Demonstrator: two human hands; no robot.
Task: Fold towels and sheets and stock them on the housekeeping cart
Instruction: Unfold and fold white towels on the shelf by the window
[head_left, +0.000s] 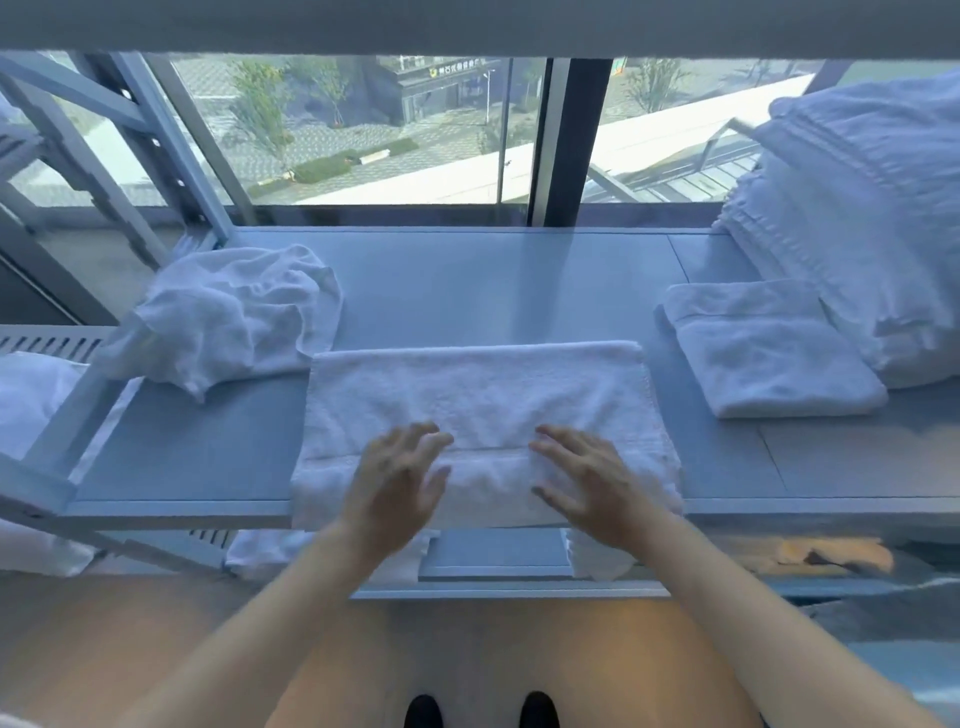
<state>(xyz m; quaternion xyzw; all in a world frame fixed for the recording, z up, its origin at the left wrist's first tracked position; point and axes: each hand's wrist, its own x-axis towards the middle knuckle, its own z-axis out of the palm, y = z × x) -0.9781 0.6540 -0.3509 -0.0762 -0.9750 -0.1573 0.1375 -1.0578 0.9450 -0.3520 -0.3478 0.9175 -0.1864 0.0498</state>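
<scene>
Left hand (397, 486) and right hand (584, 486) with fingers spread, gripping nothing, over the near half of a flat white towel (483, 395) on the grey shelf (467, 280), crumpled towel (228, 317) left of the hands, folded towel (769, 353) and linen stack (872, 208) to their right

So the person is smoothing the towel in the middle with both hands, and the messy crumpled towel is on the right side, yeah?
Almost. Both hands, left hand and right hand, are spread over the middle towel, but the crumpled towel lies on the left side of the shelf. On the right is a neatly folded towel. The head view shows this.
</scene>
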